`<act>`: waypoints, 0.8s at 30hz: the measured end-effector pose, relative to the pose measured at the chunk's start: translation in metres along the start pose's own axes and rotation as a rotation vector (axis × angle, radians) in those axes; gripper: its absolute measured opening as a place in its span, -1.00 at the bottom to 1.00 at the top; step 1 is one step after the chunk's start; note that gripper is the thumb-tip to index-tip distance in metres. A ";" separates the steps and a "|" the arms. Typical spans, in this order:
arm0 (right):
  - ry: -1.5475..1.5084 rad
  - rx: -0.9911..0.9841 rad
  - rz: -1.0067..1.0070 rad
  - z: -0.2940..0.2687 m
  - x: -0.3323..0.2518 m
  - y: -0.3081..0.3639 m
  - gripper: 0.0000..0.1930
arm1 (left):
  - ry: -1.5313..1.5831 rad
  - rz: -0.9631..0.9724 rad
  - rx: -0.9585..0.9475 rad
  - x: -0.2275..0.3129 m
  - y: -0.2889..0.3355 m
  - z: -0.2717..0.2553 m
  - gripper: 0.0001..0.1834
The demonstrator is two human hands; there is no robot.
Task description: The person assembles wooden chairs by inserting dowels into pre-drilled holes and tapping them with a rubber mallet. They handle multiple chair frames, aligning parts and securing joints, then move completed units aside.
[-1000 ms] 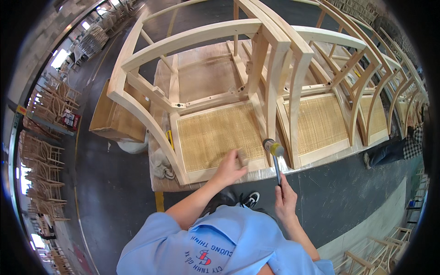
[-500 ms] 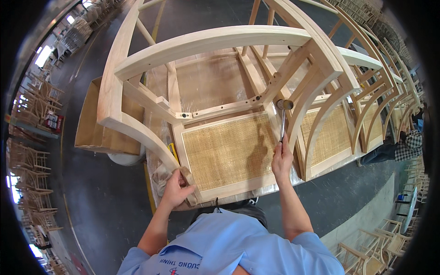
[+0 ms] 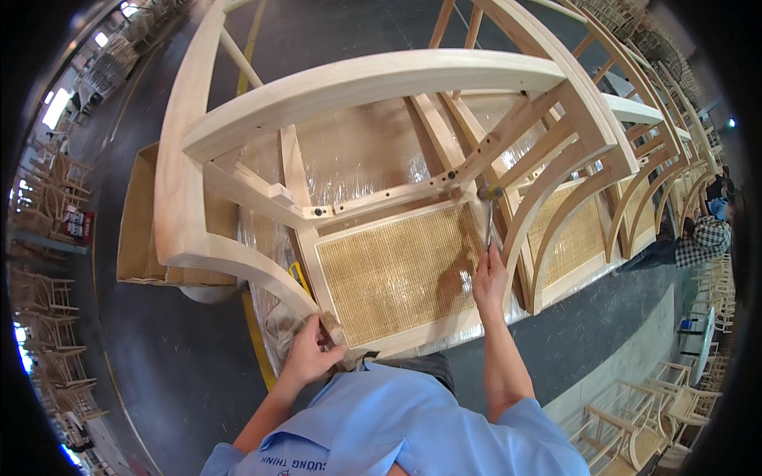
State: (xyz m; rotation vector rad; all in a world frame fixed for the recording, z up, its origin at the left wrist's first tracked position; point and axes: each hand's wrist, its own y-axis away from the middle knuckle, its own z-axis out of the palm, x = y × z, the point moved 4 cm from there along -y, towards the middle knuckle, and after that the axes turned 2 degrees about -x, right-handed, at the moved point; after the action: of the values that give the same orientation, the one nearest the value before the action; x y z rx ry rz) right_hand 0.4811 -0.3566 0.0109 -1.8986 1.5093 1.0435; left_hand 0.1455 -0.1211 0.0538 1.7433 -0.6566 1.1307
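A pale, unfinished wooden chair frame [image 3: 373, 83] lies tipped over, with its woven cane panel [image 3: 397, 270] in front of me. My left hand [image 3: 311, 355] is closed at the near end of the curved left chair leg [image 3: 266, 278], thumb and fingers around a small wooden block [image 3: 331, 328] against that end. With my right hand [image 3: 490, 282] I grip the thin handle of a mallet [image 3: 490, 214]. Its round head, blurred, is over the right edge of the cane panel, beside the right curved leg [image 3: 548, 182]. Dark bolt heads show along the crossbar [image 3: 389, 195].
More chair frames [image 3: 647, 143] stand in a row to the right on the plastic-wrapped table [image 3: 266, 238]. An open cardboard box [image 3: 139, 226] is at the left, near a yellow-handled tool [image 3: 299, 275]. A person in a checked shirt [image 3: 706, 242] works far right. Stacked chairs [image 3: 48, 317] line the left.
The view has shifted slightly, so the chair frame appears larger and further left. The mallet head is lower and blurred. My left hand stays at the leg's end with the block.
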 end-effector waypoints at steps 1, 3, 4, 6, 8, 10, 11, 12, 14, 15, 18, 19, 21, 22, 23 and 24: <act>0.003 0.094 -0.128 0.000 -0.008 0.001 -0.56 | -0.010 -0.003 -0.003 0.000 0.000 0.000 -0.34; 0.005 0.277 -0.384 0.000 -0.025 0.003 -0.58 | -0.037 -0.017 -0.006 -0.002 0.001 0.000 -0.32; 0.057 0.147 -0.218 0.003 -0.021 0.002 -0.57 | -0.054 -0.028 -0.004 -0.003 0.000 0.000 -0.32; 0.156 -0.117 0.097 0.005 -0.016 0.001 -0.57 | -0.061 -0.028 0.002 -0.005 -0.002 0.001 -0.31; 0.095 -0.064 -0.008 -0.004 -0.005 0.006 -0.56 | -0.046 -0.014 0.013 -0.003 0.000 0.003 -0.32; -0.062 -0.048 -0.063 0.003 -0.002 0.027 -0.55 | 0.016 -0.022 0.002 0.010 0.006 0.003 -0.28; -0.151 -0.047 -0.073 0.003 0.001 0.038 -0.55 | 0.049 -0.026 0.001 0.016 0.010 0.000 -0.27; -0.247 -0.054 -0.085 0.003 0.000 0.051 -0.55 | 0.005 0.082 0.010 0.014 0.017 -0.008 -0.24; -0.312 -0.092 -0.106 -0.004 0.005 0.080 -0.57 | 0.108 0.109 0.091 0.022 0.037 -0.037 -0.25; -0.349 -0.163 -0.040 -0.007 0.011 0.097 -0.58 | 0.166 0.129 0.120 0.029 0.045 -0.051 -0.25; -0.344 -0.323 0.083 -0.023 0.030 0.145 -0.62 | 0.354 0.006 0.423 0.036 0.052 -0.095 -0.27; -0.326 -0.373 0.112 -0.026 0.036 0.158 -0.63 | 0.389 -0.040 0.533 0.032 0.052 -0.108 -0.28; -0.450 -0.490 0.203 -0.027 0.044 0.180 -0.70 | 0.224 -0.017 0.652 -0.003 0.022 -0.135 -0.30; -0.508 -0.540 0.257 -0.028 0.047 0.190 -0.72 | 0.141 -0.009 0.700 -0.025 0.001 -0.145 -0.31; -0.526 -0.595 0.279 -0.027 0.047 0.196 -0.76 | -0.006 -0.037 0.738 -0.041 -0.020 -0.154 -0.30; -0.539 -0.640 0.304 -0.028 0.046 0.199 -0.78 | -0.150 -0.063 0.764 -0.052 -0.042 -0.158 -0.29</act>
State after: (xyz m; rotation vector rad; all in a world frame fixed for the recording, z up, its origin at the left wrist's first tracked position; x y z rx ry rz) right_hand 0.3013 -0.4573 0.0051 -1.5537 1.2411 2.1773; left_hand 0.0930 0.0372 0.0132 2.4875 -0.2516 1.3115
